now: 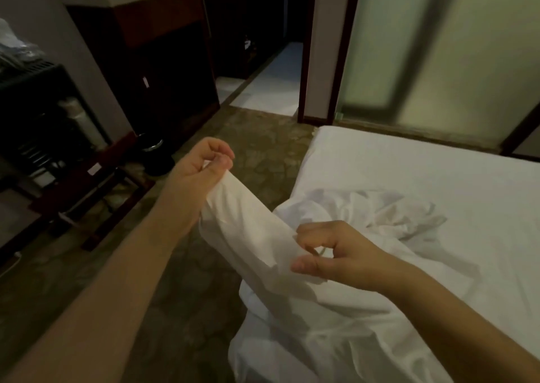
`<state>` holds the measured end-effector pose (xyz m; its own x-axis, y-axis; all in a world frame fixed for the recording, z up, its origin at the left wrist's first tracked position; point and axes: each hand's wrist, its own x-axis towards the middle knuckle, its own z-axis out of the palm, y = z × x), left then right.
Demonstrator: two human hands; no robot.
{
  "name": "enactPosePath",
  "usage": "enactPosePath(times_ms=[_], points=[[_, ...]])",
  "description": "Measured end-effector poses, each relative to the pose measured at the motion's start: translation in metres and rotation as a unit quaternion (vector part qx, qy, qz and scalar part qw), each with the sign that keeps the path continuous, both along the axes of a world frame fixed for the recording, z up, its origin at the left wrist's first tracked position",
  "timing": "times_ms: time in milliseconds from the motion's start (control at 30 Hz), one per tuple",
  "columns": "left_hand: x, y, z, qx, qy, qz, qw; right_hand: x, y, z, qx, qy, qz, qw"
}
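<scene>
left hand point(201, 163): raised over the carpet beside the bed, thumb and fingertips pinching the upper end of the white sheet
right hand point(330, 254): lower and nearer the bed edge, fingers curled, pinching the same sheet edge further down
white sheet point(251, 230): a stretch of it held taut and slanted between the two hands; the rest hangs down past the bed corner and bunches in crumpled folds on the mattress
mattress point(423, 172): white-covered, right side of view, bare and flat beyond the crumpled heap
carpet point(257, 149): patterned, dark green-brown, under the left forearm
luggage rack point(96, 172): dark wood, left of the left hand, on the floor
bin point(155, 154): black, round, just behind the rack, near the cabinet
cabinet point(152, 55): dark wood, pale top, against the wall
frosted glass panel point(423, 46): behind the bed, dark frame
doorway point(263, 32): dark, pale floor beyond
</scene>
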<state>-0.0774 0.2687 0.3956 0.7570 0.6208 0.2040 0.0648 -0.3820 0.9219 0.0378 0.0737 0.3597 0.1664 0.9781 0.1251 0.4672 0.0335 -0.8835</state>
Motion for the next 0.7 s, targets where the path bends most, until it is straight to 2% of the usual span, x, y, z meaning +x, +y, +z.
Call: enactPosePath(times_ms=[200, 400, 467, 567, 700], points=[[-0.011, 0.006, -0.013, -0.079, -0.054, -0.023, 0.995, -0.002, 0.002, -0.015, 0.06, 0.073, -0.102, 0.99], [-0.021, 0.015, -0.013, -0.132, -0.107, -0.008, 0.985, -0.013, 0.006, -0.033, 0.047, 0.076, -0.082, 0.993], [-0.023, 0.018, -0.012, -0.162, -0.132, -0.006, 0.978, -0.019, 0.008, -0.038, 0.025, 0.066, -0.056, 0.996], [-0.027, 0.022, -0.013, -0.153, -0.128, -0.042, 0.979, -0.031, 0.016, -0.044, 0.0, 0.027, -0.034, 0.999], [-0.036, 0.03, -0.012, -0.168, -0.136, -0.057, 0.975, -0.029, 0.022, -0.044, 0.05, 0.005, -0.09, 0.995]])
